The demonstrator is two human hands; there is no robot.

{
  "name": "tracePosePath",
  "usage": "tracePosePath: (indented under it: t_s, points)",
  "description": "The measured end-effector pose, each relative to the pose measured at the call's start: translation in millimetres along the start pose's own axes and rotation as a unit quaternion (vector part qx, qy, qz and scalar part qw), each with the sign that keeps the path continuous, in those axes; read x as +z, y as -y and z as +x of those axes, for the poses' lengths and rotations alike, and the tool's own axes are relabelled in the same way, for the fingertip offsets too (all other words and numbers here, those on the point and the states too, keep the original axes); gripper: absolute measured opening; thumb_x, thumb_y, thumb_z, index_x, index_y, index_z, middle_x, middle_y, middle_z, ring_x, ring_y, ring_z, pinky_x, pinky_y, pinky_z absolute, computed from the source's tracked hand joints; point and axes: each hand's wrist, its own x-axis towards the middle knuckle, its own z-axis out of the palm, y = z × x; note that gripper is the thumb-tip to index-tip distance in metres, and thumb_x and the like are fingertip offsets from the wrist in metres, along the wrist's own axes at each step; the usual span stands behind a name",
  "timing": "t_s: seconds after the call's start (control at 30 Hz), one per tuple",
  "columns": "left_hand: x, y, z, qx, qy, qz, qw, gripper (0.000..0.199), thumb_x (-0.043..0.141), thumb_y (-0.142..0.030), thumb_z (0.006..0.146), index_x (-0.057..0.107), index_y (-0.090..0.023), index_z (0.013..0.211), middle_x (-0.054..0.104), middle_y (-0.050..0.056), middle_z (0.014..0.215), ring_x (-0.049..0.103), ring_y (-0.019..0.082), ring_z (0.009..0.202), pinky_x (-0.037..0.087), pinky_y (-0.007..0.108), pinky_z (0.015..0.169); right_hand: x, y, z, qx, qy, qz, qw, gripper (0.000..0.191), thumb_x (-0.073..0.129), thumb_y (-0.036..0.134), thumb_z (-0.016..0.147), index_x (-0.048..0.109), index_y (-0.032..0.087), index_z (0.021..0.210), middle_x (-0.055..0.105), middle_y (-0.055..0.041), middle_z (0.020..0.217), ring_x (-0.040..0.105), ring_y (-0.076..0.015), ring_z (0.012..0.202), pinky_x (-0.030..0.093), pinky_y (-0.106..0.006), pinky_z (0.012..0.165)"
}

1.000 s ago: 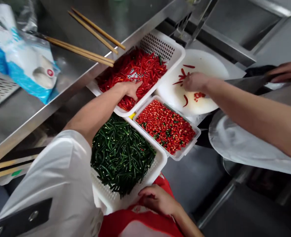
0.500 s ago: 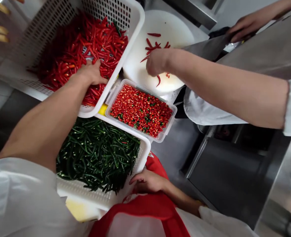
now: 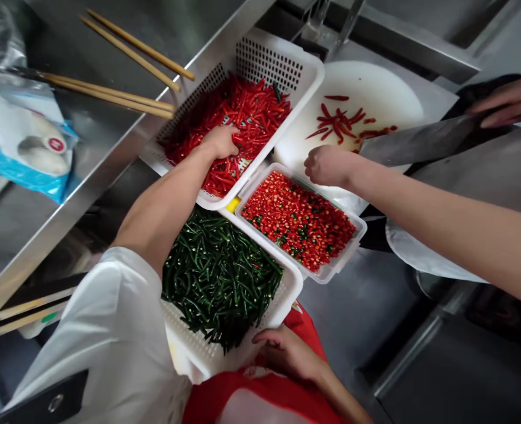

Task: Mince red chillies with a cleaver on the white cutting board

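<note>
My left hand (image 3: 221, 141) reaches into the red chillies (image 3: 260, 106) in the upper white basket (image 3: 269, 56); its thumb and a finger stand apart, other fingertips are partly hidden. With the thumb over the edge, my right hand (image 3: 289, 348) grips the corner of the lower white basket (image 3: 293, 282), which holds green chillies (image 3: 225, 277). A clear tub (image 3: 361, 227) of chopped red and green chillies (image 3: 302, 221) sits right of both baskets.
Another person's hand (image 3: 328, 165) is over a round white board (image 3: 388, 88) with red chillies; their other hand (image 3: 514, 100) holds a cleaver (image 3: 419, 141). Chopsticks (image 3: 110, 97) and a plastic bag (image 3: 26, 129) lie on the steel counter (image 3: 123, 138).
The view has shifted left, bringing in the counter and bag. My left hand's fingers look less spread. The other person's hand has moved off the chillies to the board's near edge.
</note>
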Motion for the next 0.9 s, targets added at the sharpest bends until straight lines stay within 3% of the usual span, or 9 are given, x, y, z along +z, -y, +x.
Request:
tracePosePath:
  t_s: [0.13,0.33,0.4,0.5,0.6,0.67,0.77,0.9]
  points:
    - [-31.0,2,-20,0.05,-0.076,-0.061,0.994,0.057,0.072,-0.021,0.069,0.065,-0.017,0.126,0.068,0.007,0.112,0.06,0.026,0.112,0.044,0.033,0.102,0,5,1,-0.01,-0.002,0.019,1.0,0.029,0.058,0.02,0.08,0.075,0.021,0.103,0.069,0.0002,0.079,0.055,-0.0119,0.064,0.042,-0.02,0.057]
    - [-59.8,-14,-81,0.132,-0.128,-0.086,0.979,0.053,0.071,-0.02,0.07,0.065,-0.018,0.122,0.064,0.008,0.118,0.057,0.03,0.118,0.042,0.039,0.106,-1,10,1,-0.021,-0.006,0.027,0.999,0.024,0.057,0.027,0.086,0.075,0.019,0.1,0.069,-0.0015,0.083,0.06,-0.0155,0.076,0.047,-0.024,0.07]
    - [-65.0,-17,-100,0.118,-0.124,-0.13,0.977,0.051,0.07,-0.019,0.071,0.064,-0.015,0.122,0.065,0.007,0.113,0.059,0.028,0.114,0.044,0.039,0.104,-1,8,1,-0.035,-0.016,0.034,0.999,0.025,0.058,0.032,0.087,0.075,0.02,0.101,0.071,-0.0026,0.088,0.062,-0.0172,0.082,0.048,-0.025,0.074]
    - [-70.3,-17,-125,0.067,-0.075,-0.222,0.97,0.046,0.071,-0.017,0.072,0.063,-0.013,0.117,0.067,0.004,0.1,0.064,0.026,0.103,0.05,0.04,0.096,-2,4,2,-0.051,-0.011,0.029,0.998,0.027,0.059,0.037,0.087,0.075,0.02,0.102,0.073,-0.0039,0.093,0.064,-0.0189,0.084,0.05,-0.027,0.076]
    - [-72.2,-13,-155,0.026,-0.021,-0.321,0.946,0.044,0.074,-0.015,0.069,0.064,-0.015,0.111,0.067,0.003,0.091,0.068,0.024,0.09,0.055,0.041,0.085,-3,1,3,-0.043,0.008,0.021,0.999,0.033,0.058,0.044,0.088,0.073,0.019,0.104,0.072,-0.0041,0.083,0.065,-0.0189,0.075,0.05,-0.028,0.07]
    - [-71.9,-8,-185,0.006,-0.008,-0.377,0.926,0.045,0.077,-0.015,0.065,0.065,-0.015,0.108,0.067,0.002,0.087,0.069,0.023,0.082,0.057,0.042,0.079,-4,2,2,-0.034,0.028,0.016,0.999,0.038,0.057,0.048,0.089,0.071,0.018,0.107,0.071,-0.0038,0.074,0.064,-0.0187,0.069,0.05,-0.028,0.067]
    - [-67.8,1,-249,-0.035,-0.02,-0.446,0.894,0.045,0.08,-0.015,0.059,0.066,-0.016,0.102,0.066,0.001,0.079,0.068,0.02,0.071,0.059,0.038,0.07,-6,15,-5,-0.04,0.055,-0.018,0.998,0.037,0.056,0.048,0.091,0.071,0.017,0.104,0.071,-0.0039,0.072,0.064,-0.0177,0.066,0.049,-0.028,0.066]
    - [-45.4,14,-354,-0.097,0.049,-0.542,0.833,0.042,0.079,-0.02,0.058,0.066,-0.016,0.097,0.063,-0.001,0.072,0.062,0.016,0.057,0.055,0.031,0.056,-5,69,-8,-0.102,0.057,-0.101,0.988,0.028,0.053,0.04,0.095,0.071,0.019,0.095,0.071,-0.0033,0.075,0.063,-0.0161,0.068,0.048,-0.026,0.066]
